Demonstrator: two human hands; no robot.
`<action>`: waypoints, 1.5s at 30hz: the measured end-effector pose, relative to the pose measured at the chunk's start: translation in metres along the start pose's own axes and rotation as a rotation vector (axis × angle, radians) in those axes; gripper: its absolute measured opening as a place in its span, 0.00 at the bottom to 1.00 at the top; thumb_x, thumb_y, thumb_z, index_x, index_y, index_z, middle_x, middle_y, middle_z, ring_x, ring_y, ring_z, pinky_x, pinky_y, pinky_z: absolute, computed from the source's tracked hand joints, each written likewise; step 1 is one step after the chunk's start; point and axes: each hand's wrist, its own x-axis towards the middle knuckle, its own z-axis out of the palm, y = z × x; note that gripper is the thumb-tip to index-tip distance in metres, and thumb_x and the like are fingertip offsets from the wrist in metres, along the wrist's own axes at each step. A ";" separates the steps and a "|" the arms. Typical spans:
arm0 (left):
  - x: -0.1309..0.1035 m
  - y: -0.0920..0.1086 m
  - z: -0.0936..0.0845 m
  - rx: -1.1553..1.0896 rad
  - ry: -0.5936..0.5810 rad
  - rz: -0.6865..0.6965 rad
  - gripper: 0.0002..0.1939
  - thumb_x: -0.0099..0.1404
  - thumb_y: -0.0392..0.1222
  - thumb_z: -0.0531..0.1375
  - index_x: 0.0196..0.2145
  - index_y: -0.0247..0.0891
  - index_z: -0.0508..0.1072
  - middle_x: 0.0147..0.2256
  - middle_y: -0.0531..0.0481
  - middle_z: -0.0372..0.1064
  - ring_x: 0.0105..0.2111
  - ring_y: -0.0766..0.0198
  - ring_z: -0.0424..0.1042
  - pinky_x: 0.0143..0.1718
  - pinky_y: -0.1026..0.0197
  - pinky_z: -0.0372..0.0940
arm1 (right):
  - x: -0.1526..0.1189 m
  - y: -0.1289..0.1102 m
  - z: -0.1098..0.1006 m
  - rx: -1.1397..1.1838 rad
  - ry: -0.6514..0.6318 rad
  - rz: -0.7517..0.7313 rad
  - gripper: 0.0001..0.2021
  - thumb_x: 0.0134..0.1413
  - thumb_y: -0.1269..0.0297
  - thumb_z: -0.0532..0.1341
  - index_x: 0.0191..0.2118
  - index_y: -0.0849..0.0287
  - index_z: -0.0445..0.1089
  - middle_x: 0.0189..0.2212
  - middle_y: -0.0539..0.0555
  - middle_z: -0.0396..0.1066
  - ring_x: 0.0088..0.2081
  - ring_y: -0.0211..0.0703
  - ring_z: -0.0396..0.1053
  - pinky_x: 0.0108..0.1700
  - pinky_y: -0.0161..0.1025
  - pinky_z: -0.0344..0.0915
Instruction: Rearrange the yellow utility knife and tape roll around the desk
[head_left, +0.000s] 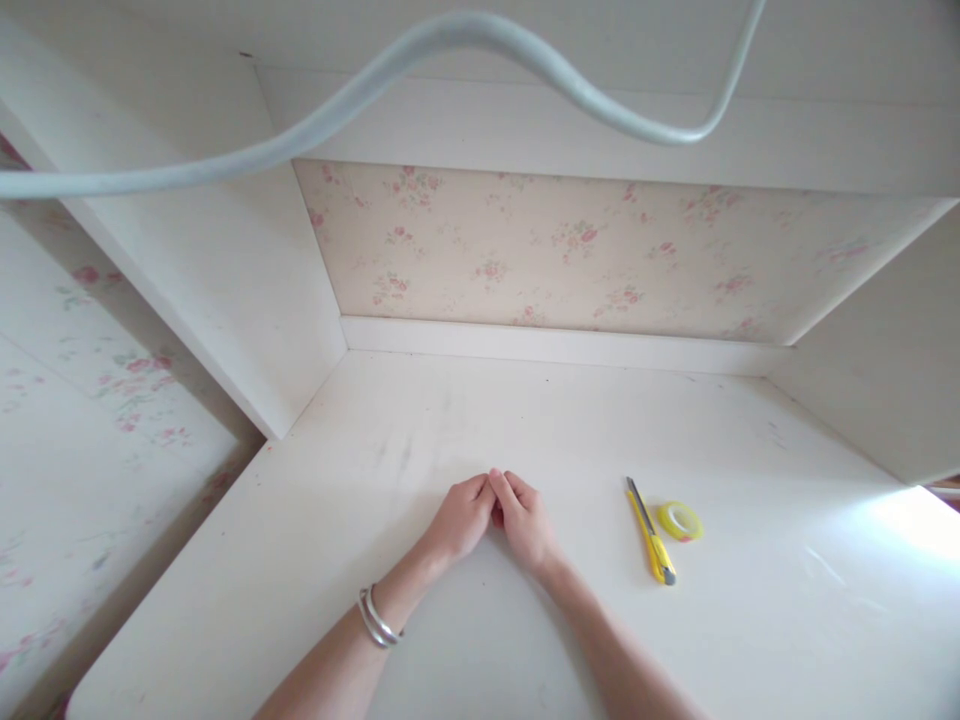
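Observation:
My left hand (pixel 466 512) and my right hand (pixel 523 516) meet at the middle of the white desk (pixel 465 410). Their fingers are curled in and the thumbs touch at the top. No object shows in either hand, though the insides of the palms are hidden. To the right of my right hand lies a yellow utility knife (pixel 651 534), its dark tip end pointing away from me. Close beside the knife, a roll of yellowish clear tape (pixel 680 521) lies flat.
A white cable (pixel 480 30) curves across the top of the view. White side panels (pixel 247 270) stand left and right of the desk, with a low back strip (pixel 555 345) and floral wallpaper (pixel 525 250) behind. The desk's left edge runs down to the lower left.

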 end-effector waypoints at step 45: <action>0.000 0.046 0.075 0.987 -0.183 0.280 0.16 0.68 0.38 0.46 0.51 0.42 0.63 0.42 0.41 0.65 0.37 0.57 0.70 0.35 0.58 0.65 | -0.059 0.056 -0.241 -0.812 0.458 0.113 0.39 0.42 0.37 0.56 0.58 0.55 0.58 0.35 0.54 0.66 0.32 0.47 0.68 0.36 0.44 0.64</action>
